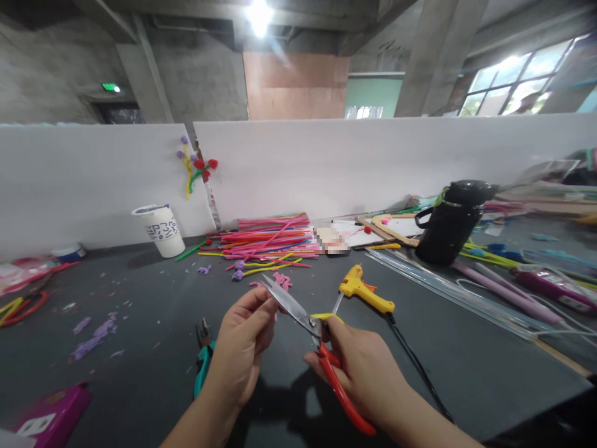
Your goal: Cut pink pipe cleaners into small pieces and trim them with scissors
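Note:
My right hand (359, 361) grips a pair of scissors (291, 305) with one red and one yellow handle, their blades pointing up and to the left. Close to the blade tips, my left hand (247, 336) is closed in a pinch; what sits between its fingers is too small and hidden to name. Just beyond the blades lie small pink scraps (282, 280). A pair of teal-handled pliers (201, 364) rests left of my left wrist, partly covered by it. Beyond my right hand lies a yellow glue gun (366, 291) with a black cord.
Pink, red and yellow pipe cleaners (268, 239) are heaped by the white partition (326, 168). A white cup (161, 230) stands left, a black flask (450, 224) right. Purple fuzzy scraps (96, 336) and a purple power strip (56, 417) lie left. Clear strips (448, 289) stretch along the right.

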`<state>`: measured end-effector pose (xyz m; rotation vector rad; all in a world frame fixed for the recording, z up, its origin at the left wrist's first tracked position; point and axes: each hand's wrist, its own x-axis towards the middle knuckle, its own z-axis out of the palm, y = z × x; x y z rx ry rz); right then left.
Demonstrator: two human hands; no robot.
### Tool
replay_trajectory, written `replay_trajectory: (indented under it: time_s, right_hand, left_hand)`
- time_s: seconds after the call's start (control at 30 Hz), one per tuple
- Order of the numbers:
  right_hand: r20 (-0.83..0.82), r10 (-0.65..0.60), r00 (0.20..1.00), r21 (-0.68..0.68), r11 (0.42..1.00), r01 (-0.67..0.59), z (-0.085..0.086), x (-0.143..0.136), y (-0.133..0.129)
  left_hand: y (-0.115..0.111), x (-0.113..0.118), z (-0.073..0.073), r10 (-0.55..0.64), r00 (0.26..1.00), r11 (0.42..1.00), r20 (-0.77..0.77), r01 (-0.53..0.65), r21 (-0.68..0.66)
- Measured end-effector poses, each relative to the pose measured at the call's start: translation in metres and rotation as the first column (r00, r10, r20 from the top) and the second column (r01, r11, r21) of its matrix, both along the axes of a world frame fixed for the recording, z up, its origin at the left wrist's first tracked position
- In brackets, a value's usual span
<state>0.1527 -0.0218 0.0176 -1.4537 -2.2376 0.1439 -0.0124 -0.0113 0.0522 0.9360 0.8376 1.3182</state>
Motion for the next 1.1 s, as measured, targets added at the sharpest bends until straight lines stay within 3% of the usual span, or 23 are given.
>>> replay_trajectory:
  time_s: [0.23, 0.4, 0.57, 0.73, 1.0, 1.1]
  right_hand:
    - [-0.015, -0.002, 1.0, 0.0, 1.0, 0.002, 0.0, 0.0, -0.001]
    - [-0.276, -0.024, 0.961, -0.193, 0.981, -0.03, 0.004, -0.002, 0.003]
    - [-0.667, -0.191, 0.72, -0.456, 0.869, -0.192, 0.014, -0.002, 0.01]
    - [-0.829, -0.167, 0.533, -0.39, 0.857, -0.338, 0.019, -0.003, 0.012]
    - [-0.775, -0.269, 0.572, -0.433, 0.885, -0.171, 0.022, -0.009, 0.014]
    - [-0.8, -0.238, 0.551, -0.433, 0.864, -0.256, 0.022, -0.006, 0.015]
  left_hand:
    - [0.0, 0.0, 0.001, 0.007, 1.0, 1.0, 0.004, -0.007, -0.027]
    - [0.0, 0.001, 0.001, -0.009, 0.999, 1.0, -0.042, 0.009, 0.001]
    - [0.0, 0.006, 0.0, -0.04, 0.961, 0.999, -0.272, 0.037, -0.014]
    - [-0.002, 0.014, -0.003, -0.137, 0.909, 0.989, -0.394, 0.101, -0.11]
    - [-0.002, 0.016, -0.004, -0.156, 0.886, 0.987, -0.437, 0.124, -0.101]
    - [-0.001, 0.016, -0.003, -0.143, 0.886, 0.989, -0.442, 0.11, -0.1]
